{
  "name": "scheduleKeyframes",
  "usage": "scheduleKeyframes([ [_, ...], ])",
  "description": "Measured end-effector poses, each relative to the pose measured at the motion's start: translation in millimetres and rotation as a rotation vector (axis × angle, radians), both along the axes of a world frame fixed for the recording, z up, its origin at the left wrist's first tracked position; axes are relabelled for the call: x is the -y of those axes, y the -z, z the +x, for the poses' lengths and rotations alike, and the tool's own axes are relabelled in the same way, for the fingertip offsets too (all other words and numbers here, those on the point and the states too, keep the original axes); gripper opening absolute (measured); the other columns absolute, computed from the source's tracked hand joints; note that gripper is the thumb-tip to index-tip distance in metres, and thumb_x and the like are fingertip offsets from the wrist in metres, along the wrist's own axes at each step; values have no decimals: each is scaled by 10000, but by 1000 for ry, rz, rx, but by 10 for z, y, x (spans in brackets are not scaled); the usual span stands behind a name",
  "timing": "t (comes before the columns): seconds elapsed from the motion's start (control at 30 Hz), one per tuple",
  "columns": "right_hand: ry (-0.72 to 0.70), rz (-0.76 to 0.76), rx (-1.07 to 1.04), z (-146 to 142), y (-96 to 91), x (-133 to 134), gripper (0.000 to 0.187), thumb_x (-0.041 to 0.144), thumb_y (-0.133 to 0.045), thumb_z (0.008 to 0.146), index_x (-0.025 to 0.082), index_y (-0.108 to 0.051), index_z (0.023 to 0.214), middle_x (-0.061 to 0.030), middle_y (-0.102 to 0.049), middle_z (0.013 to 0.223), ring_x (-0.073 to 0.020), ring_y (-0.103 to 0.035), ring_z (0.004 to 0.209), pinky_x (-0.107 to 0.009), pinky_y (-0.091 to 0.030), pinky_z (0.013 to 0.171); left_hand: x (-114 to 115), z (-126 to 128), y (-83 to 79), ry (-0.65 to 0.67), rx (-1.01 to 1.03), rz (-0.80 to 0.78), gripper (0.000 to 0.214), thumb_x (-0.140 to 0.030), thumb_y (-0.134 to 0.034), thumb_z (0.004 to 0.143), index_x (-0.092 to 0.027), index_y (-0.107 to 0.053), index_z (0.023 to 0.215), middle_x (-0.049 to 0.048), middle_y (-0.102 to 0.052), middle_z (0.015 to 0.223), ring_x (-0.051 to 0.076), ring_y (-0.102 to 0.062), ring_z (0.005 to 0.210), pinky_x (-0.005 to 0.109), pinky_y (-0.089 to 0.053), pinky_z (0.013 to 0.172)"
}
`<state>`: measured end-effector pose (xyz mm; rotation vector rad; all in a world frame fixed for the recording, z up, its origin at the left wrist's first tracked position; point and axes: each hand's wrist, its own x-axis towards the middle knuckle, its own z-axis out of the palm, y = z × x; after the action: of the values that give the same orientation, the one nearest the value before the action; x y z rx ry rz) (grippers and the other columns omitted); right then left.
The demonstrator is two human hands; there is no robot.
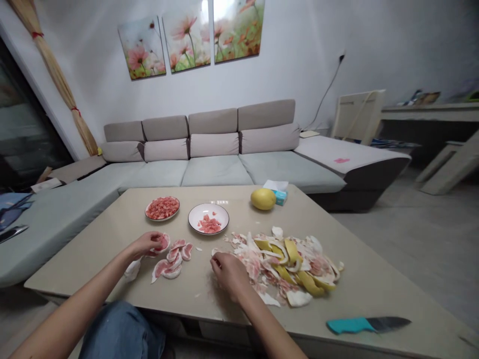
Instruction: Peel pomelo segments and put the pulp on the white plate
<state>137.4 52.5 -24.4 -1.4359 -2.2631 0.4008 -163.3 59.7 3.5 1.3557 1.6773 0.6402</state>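
My left hand [147, 244] is closed on a pink pomelo segment [163, 242] with white membrane, just above the table. Several more pomelo segments [172, 259] lie beside it, and a white piece of pith [132, 269] rests under my wrist. Over the left edge of a heap of peel and membrane scraps [258, 264], my right hand [229, 273] has its fingers pinched together. A pale scrap shows at those fingertips, but I cannot make out whether they grip it. Beyond my hands, a white bowl [192, 219] holds a few pieces of pink pulp.
A plate [163, 218] heaped with red pulp pieces stands at the back left of the table [112, 239]. A whole yellow pomelo [263, 199] sits by a blue tissue pack [280, 197]. Front right lies a knife [352, 325] with a turquoise handle. A sofa [217, 169] stands behind.
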Motion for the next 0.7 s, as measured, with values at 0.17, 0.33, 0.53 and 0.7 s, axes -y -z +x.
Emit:
scheduleKeyframes([
  [0.17, -74, 64, -177, -114, -152, 211, 163, 289, -498, 948, 197, -627, 910, -11, -683, 836, -138, -630, 748, -199, -419, 670, 290, 606, -136, 71, 203, 137, 385, -338, -659, 769, -163, -615, 1109, 64, -672, 974, 185, -639, 821, 265, -514, 668],
  [0.33, 19, 181, -212, -74, -174, 265, 223, 397, -558, 912, 187, -565, 839, -13, -628, 765, -170, -595, 673, -236, -373, 594, 466, 1265, -39, 189, 186, 293, 314, -264, -646, 747, -205, -687, 1052, 70, -685, 988, 226, -615, 901, 258, -505, 653],
  [0.53, -102, 184, -155, 100, -103, 160, 231, 238, -401, 968, 192, -564, 811, -29, -619, 757, -159, -582, 675, -238, -363, 613, 420, 1397, 70, 176, 172, 298, 351, -182, -622, 741, -238, -691, 1080, 49, -711, 1040, 249, -621, 1012, 277, -500, 783],
  [0.7, -155, 33, -397, 75, -43, 133, 263, 275, -410, 966, 203, -504, 731, 9, -558, 673, -134, -526, 622, -223, -366, 600, 386, 1303, 205, 202, 416, 215, 319, -277, -700, 766, -219, -680, 1079, 63, -699, 1099, 251, -604, 1056, 318, -449, 938],
])
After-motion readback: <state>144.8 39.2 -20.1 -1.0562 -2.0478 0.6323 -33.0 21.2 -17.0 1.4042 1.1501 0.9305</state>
